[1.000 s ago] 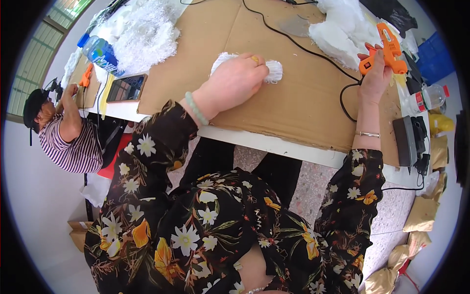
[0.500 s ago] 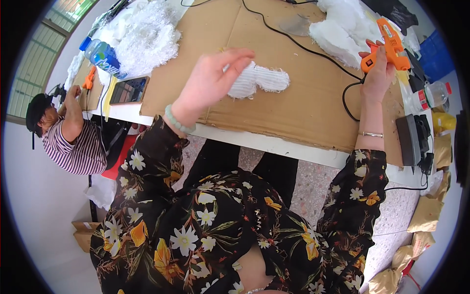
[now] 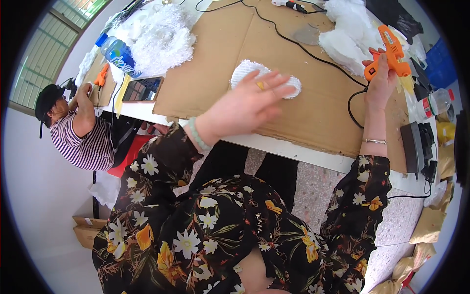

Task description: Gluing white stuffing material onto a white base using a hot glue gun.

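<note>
My right hand (image 3: 381, 88) is closed round the handle of an orange hot glue gun (image 3: 394, 51), held up over the right side of the table. A white ribbed fabric piece (image 3: 243, 71) with frayed edges lies on the cardboard sheet (image 3: 210, 88). My left hand (image 3: 240, 110) is spread in front of it, fingers apart with nothing in them, and hides the piece's middle. Whether my fingertips touch the fabric I cannot tell. A yellow ring shows on one finger.
White fluffy material (image 3: 164, 36) is heaped at the left, beside a blue-capped bottle (image 3: 117, 54) and a phone (image 3: 142, 90). More white stuffing (image 3: 345, 36) and a black cable (image 3: 289, 36) lie to the right. A co-worker (image 3: 81, 134) in a striped shirt sits at the far left.
My left hand has swept right and slightly down, its fingers now spread and in front of the fabric piece. The right hand keeps its hold on the glue gun. The whole view has shifted slightly.
</note>
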`<state>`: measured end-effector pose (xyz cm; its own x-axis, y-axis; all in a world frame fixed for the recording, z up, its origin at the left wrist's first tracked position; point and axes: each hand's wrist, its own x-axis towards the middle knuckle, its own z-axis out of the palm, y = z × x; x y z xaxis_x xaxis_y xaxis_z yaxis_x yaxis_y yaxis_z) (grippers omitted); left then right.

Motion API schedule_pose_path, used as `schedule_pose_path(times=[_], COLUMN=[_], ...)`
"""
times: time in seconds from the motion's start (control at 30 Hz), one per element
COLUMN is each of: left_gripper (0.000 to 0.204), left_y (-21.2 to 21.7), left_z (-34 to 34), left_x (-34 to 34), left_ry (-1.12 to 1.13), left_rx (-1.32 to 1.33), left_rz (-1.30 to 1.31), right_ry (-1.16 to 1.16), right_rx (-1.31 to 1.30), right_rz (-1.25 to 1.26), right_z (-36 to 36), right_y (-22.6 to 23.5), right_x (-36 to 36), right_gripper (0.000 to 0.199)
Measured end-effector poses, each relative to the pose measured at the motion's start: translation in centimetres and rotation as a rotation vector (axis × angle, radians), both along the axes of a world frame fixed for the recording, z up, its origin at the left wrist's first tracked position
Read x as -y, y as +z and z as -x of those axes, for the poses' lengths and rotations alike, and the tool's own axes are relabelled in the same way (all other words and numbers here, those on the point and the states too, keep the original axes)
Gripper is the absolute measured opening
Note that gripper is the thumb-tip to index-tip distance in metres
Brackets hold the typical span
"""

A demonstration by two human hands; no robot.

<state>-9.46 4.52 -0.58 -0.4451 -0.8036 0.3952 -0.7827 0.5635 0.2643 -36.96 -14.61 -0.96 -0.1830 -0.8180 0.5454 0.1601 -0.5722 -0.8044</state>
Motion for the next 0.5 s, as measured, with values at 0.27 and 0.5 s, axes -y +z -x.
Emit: schedule_pose_path(times=[0.27, 0.5], left_gripper=[0.024, 0.033], left_y=[1.8, -0.7], left_z=[-7.8, -6.8], left_x=[3.0, 6.2], left_ry=[0.514, 0.457], left_rx=[-0.144, -0.149], left_rz=[-0.052, -0.122], right_ry=[0.015, 0.027], right_rx=[0.011, 0.019], right_rz=[-0.034, -0.049], right_z=[-0.1, -0.1], right_y=[0.0, -0.1], right_x=[0.0, 0.2], right_gripper=[0.037, 0.037])
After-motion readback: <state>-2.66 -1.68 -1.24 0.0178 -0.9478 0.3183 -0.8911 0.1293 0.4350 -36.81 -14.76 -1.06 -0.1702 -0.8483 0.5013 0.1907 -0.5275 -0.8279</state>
